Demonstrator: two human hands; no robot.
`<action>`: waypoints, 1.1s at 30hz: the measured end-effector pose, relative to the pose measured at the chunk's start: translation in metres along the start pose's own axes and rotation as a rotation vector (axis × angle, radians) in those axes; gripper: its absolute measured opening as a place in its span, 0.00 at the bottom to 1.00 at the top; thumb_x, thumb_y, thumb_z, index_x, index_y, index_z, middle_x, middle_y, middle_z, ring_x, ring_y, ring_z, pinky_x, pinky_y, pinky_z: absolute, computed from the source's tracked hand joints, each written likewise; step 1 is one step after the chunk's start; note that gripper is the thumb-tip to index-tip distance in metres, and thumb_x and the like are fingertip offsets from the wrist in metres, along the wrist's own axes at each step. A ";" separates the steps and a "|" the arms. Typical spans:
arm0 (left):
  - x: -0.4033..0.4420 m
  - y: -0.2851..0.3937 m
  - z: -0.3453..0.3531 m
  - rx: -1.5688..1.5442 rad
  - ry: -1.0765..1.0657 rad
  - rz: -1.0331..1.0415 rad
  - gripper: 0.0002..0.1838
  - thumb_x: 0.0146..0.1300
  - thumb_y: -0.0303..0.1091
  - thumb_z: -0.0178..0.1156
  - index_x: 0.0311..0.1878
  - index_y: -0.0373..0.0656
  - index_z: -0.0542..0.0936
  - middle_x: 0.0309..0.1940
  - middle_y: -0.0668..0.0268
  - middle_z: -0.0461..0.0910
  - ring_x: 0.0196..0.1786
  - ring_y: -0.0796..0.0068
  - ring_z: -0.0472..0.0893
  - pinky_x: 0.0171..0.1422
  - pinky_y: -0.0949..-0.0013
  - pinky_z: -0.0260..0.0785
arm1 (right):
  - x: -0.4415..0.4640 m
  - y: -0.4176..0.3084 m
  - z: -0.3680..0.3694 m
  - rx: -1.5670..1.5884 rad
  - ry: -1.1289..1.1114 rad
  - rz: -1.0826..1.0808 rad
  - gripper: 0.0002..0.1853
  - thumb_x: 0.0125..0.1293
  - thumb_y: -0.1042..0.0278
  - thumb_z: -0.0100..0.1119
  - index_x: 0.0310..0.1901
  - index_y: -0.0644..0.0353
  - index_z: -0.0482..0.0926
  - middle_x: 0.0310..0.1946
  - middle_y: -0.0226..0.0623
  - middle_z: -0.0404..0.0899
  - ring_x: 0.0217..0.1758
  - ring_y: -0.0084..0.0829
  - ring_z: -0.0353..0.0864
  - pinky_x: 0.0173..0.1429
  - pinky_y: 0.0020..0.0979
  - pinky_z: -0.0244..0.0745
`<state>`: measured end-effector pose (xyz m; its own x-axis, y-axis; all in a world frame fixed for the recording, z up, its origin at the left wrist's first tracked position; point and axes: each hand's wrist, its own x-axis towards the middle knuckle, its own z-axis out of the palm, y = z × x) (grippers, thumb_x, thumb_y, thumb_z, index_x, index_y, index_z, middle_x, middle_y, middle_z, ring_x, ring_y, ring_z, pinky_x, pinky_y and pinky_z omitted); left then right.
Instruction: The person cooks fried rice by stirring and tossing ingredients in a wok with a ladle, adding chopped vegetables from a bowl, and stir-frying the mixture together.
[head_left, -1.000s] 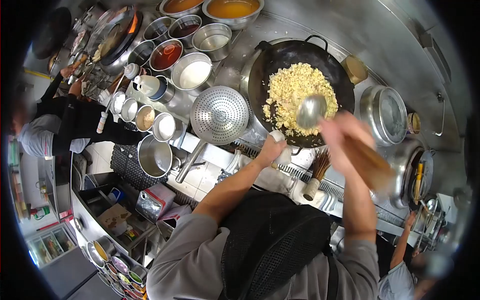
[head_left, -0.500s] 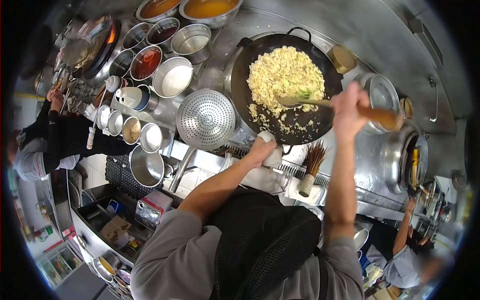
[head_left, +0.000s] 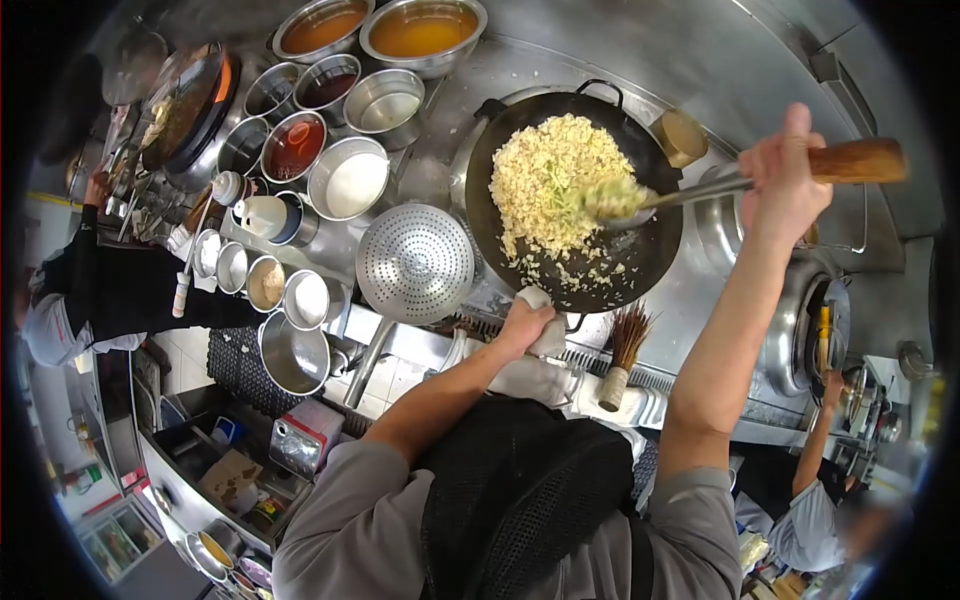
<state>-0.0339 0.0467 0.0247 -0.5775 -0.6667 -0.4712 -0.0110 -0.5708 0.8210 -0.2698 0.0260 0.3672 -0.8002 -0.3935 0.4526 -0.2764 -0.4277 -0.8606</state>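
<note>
My right hand (head_left: 788,172) is closed on the wooden handle of a ladle (head_left: 700,190), thumb up along it. The ladle's bowl carries a heap of fried rice with green bits and is blurred by motion. Under it, a black wok (head_left: 650,255) holds a mound of yellow fried rice (head_left: 550,180), with loose grains scattered toward the near side. My left hand (head_left: 526,325) is closed on a folded white cloth (head_left: 548,338) at the wok's near rim. The cloth and fingers hide what they grip there.
A perforated strainer (head_left: 415,262) lies left of the wok. Beyond it stand metal bowls of sauce (head_left: 293,145) and seasoning cups (head_left: 306,298). A bamboo brush (head_left: 622,360) rests near the front edge. Co-workers (head_left: 130,285) stand at far left and lower right (head_left: 810,520).
My right hand has moved right and up, lifting the ladle with rice on it. The rice mound has shifted and narrowed. My left hand stays at the rim with the cloth.
</note>
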 end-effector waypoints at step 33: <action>0.018 -0.039 -0.009 0.288 0.058 0.081 0.09 0.58 0.26 0.59 0.42 0.34 0.80 0.35 0.62 0.82 0.37 0.72 0.81 0.42 0.65 0.74 | -0.013 0.043 0.110 -0.304 -0.401 0.067 0.17 0.68 0.60 0.69 0.24 0.55 0.75 0.13 0.22 0.68 0.14 0.17 0.65 0.20 0.26 0.60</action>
<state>-0.0364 0.0522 -0.0191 -0.5388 -0.7352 -0.4113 -0.2029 -0.3606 0.9104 -0.2130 -0.0769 0.3497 -0.5706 -0.7192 0.3964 -0.4215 -0.1579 -0.8930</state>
